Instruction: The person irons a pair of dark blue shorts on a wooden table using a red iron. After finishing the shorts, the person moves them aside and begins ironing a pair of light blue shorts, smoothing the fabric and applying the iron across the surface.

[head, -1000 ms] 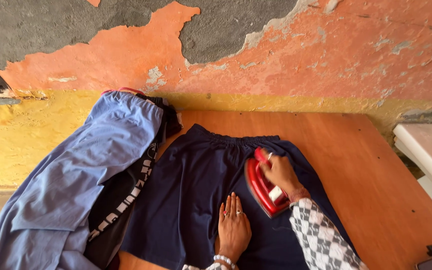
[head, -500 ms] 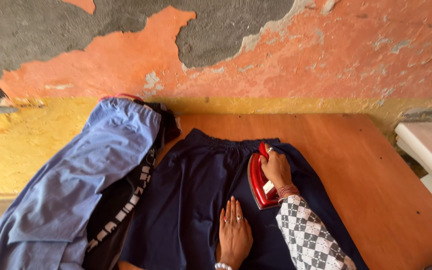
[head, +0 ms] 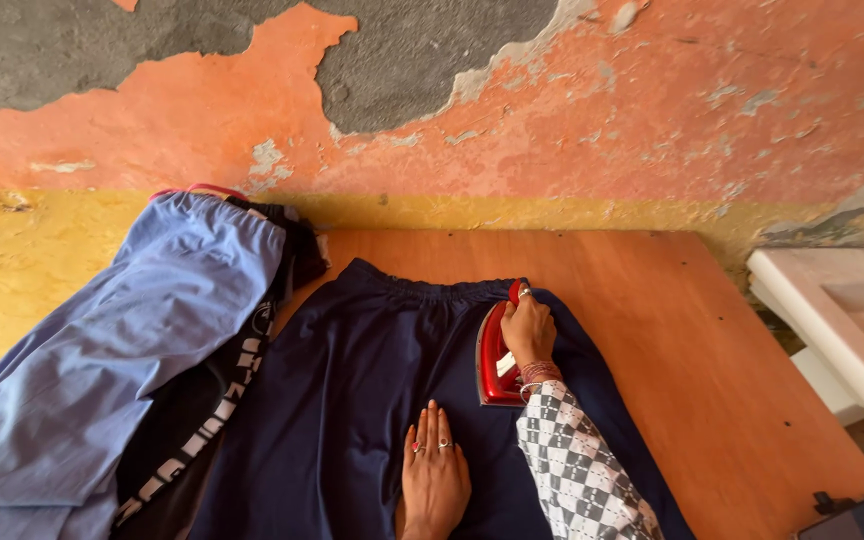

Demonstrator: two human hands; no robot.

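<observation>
While the red iron [head: 495, 355] sits right up by the elastic waistband, bare wooden table [head: 712, 360] stretches off to its right. Right hand [head: 529, 332] is clenched round its handle; left hand [head: 433, 470] lies flat, fingers loose, on the smooth navy shorts [head: 352, 400] mid-table.

The right hand [head: 527, 328] covers the handle of the iron [head: 492, 358], and the checked sleeve [head: 577, 470] hides the iron's rear end. Left of the iron, the navy shorts [head: 352, 400] run off the bottom edge, as does the left hand [head: 432, 480] at the wrist. The blue cloth [head: 102, 370] is cut off at the left edge. The sink [head: 837, 320], right of the iron, is cut off too.
</observation>
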